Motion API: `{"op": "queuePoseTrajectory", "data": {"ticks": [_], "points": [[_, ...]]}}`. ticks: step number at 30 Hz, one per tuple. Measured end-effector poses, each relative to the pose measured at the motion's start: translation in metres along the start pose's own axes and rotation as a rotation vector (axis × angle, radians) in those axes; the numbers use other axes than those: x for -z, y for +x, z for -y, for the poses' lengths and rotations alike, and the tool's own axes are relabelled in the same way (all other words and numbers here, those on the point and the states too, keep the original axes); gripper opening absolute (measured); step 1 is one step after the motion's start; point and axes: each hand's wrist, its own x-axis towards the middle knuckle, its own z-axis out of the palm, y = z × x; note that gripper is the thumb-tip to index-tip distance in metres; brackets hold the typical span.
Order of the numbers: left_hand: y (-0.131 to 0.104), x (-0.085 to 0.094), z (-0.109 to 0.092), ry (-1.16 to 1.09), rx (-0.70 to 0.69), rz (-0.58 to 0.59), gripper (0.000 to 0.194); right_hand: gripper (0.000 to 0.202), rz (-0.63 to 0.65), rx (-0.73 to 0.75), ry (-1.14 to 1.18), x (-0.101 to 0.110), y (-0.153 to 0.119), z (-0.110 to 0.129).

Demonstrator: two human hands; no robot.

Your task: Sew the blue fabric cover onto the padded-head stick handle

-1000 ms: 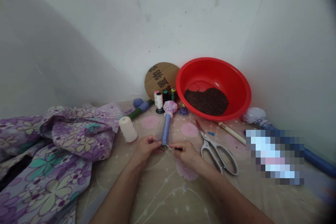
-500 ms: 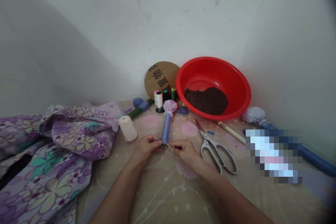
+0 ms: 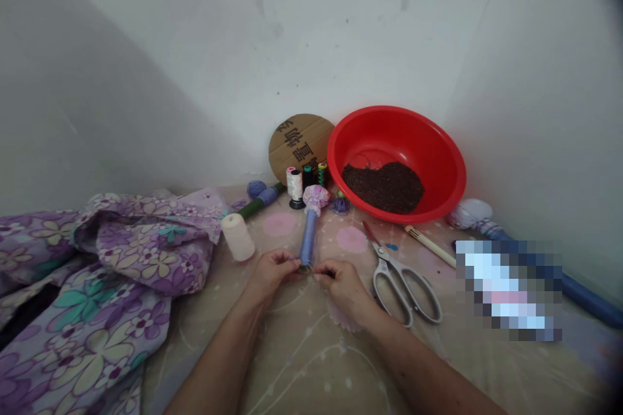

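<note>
A stick wrapped in blue-violet yarn (image 3: 307, 243) lies pointing away from me. On its far end sits a round head of purple-and-white cloth (image 3: 316, 198). My left hand (image 3: 277, 269) pinches the stick's near end between thumb and fingers. Just right of that end, my right hand (image 3: 337, 275) has its fingertips closed on a thin, pale, needle-like thing (image 3: 310, 266), mostly hidden by the fingers. Scissors (image 3: 396, 279) with grey handles and red on the tip lie right of my right hand. Beyond my left hand stands a cone of white thread (image 3: 238, 238).
A red basin (image 3: 440, 185) holding dark brown grains stands at the back, beside a round cardboard piece (image 3: 292, 142) and thread spools (image 3: 294, 187). Floral cloth (image 3: 131, 272) is heaped at left. A pale stick (image 3: 431, 246) and a blue-wrapped stick (image 3: 588, 298) lie at right.
My right fingertips have shifted slightly at the stick's near end, and less of the thin pale thing shows. My left hand keeps its pinch in the same place.
</note>
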Motion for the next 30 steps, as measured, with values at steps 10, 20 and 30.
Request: {"op": "queuePoseTrajectory", "data": {"ticks": [10,20,30], "points": [[0.000,-0.001,-0.001,-0.014,0.014,-0.017,0.021,0.011,-0.054,-0.030,0.022,-0.005,0.000,0.004],[-0.002,-0.009,0.000,-0.002,0.020,-0.035,0.025,0.005,-0.107,-0.037,0.079,-0.006,0.005,-0.003],[-0.004,-0.010,-0.005,-0.039,0.019,-0.027,0.025,0.010,-0.042,-0.038,0.190,0.000,0.002,0.004]]}}
